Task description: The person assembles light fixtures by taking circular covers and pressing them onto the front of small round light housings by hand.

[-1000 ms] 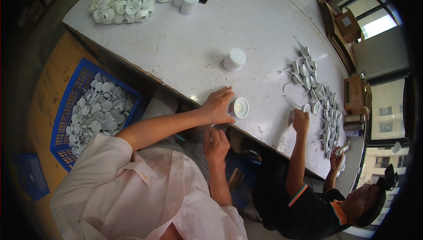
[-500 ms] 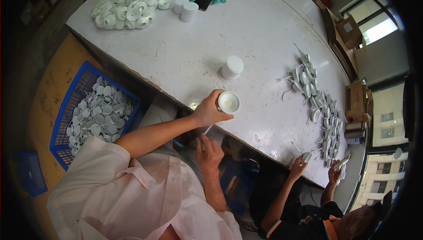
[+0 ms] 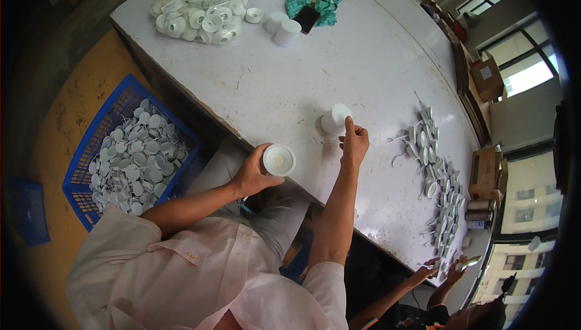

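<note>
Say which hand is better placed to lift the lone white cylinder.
Probably the right hand: it is right at the white cylinder, though contact is unclear. The left hand is farther off, holding a round white piece.

Daylit windows (image 3: 528, 78), right
I see grey wall (image 3: 515, 115) between them, a pale table (image 3: 209, 72), dim floor (image 3: 115, 2) far left.

I'm in an assembly workshop — the tabletop (image 3: 242, 88) carries a spread of matching wired discs (image 3: 445, 178) and a clear bag (image 3: 209, 12) of white round parts; a co-worker (image 3: 393, 297) sits alongside, cardboard boxes (image 3: 487, 79) beyond.
</note>
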### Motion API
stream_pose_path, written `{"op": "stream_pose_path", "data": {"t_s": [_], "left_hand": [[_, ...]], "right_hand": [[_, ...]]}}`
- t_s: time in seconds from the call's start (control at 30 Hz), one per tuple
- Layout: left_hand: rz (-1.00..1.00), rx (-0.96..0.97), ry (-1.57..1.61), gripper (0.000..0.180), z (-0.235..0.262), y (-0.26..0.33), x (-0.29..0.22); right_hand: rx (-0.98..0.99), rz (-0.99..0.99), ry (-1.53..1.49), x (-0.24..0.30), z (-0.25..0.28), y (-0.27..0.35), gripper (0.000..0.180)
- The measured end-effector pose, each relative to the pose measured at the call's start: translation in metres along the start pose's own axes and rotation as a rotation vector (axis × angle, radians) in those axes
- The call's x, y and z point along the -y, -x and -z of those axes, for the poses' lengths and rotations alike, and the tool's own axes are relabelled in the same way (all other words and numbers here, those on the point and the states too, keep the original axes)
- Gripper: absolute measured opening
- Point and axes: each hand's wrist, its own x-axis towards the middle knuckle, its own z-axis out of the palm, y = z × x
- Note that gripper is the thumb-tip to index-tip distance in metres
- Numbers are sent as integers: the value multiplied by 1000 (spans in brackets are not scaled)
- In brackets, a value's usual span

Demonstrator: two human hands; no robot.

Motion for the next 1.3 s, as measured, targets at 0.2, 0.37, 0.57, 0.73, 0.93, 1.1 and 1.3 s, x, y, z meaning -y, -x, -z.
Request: {"op": "stream_pose_path", "data": {"t_s": [0.2,0.37,0.57,0.73,0.93,1.1,1.3], "left_hand": [[15,1,-37,84,10,5,-3],[7,48,-9,82,8,6,-7],[20,88,-24,82,4,11,-10],[-16,71,-38,81,1,14,-10],[1,71,-28,81,-1,20,-17],[-24,101,-38,82,-7,19,-21],[-73,149,-16,85,-17,9,-26]], "right_hand": [[51,-33,-24,-13,-6,-20,31],[55,-123,-323,-20,2,-13,25],[123,-165,-569,-25,6,-9,20],[103,-135,-589,-29,15,-3,15],[77,-160,-737,-36,28,17,9],[94,-123,-839,-47,42,50,9],[165,-196,-844,-48,50,92,9]]}}
